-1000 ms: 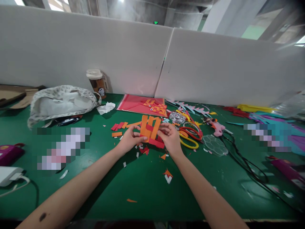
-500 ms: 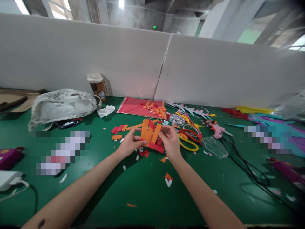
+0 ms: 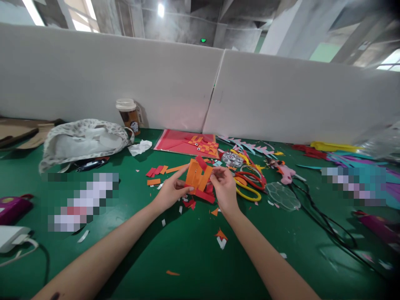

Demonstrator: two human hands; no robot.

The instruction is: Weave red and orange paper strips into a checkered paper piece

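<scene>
Between my two hands is a piece of orange paper (image 3: pixel 194 178) cut into strips, with red paper strips (image 3: pixel 204 196) crossing it. My left hand (image 3: pixel 171 189) pinches its left side, thumb in front. On the other side, the thumb and fingers of my right hand (image 3: pixel 223 187) grip an orange strip near its edge. The paper is held up above the table. Just beyond lie short red and orange paper pieces (image 3: pixel 153 182). Red and yellow-handled scissors (image 3: pixel 250 193) rest right of my right hand.
The green table (image 3: pixel 137 258) carries scattered paper scraps. A red sheet (image 3: pixel 175 141) with woven paper fish lies at the back. A lidded cup (image 3: pixel 127 114) and spotted bag (image 3: pixel 84 139) stand left. A pink glue gun (image 3: pixel 286 173) with a black cord lies right, before a white partition (image 3: pixel 265 91).
The orange strips have closed together and the red strip at the top sits differently. Both hands keep their hold in nearly the same place. The view has tipped slightly upward.
</scene>
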